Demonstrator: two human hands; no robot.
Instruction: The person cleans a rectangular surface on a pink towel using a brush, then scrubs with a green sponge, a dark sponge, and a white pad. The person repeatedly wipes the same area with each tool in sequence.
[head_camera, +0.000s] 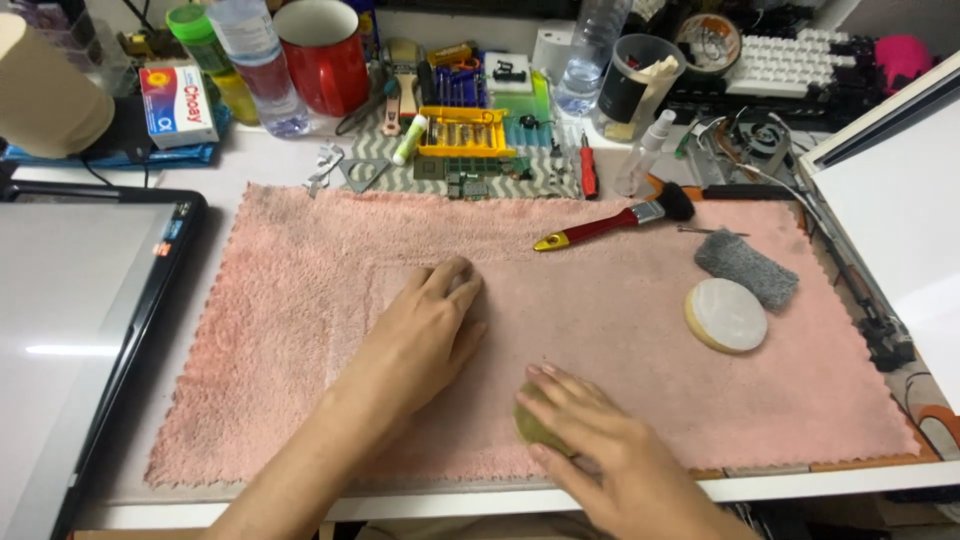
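Your right hand lies flat over a small olive-green rounded object at the near edge of the pink towel; the fingers are spread and laid across it rather than curled under, so it is covered and touched, and you cannot tell whether it is truly gripped; only its left side shows from beneath the fingers, too little to read a long axis. Your left hand rests palm down on the towel just up and to the left of that object, fingers loosely together and pointing away from you, holding nothing; it presses on a slightly raised square patch of the cloth. The right hand is thus the one on the object; the left is near but apart from it. Well off to the right on the towel sit a pale round disc and a grey pad, touching at one edge; a red-handled brush lies farther back, slanting up to the right.
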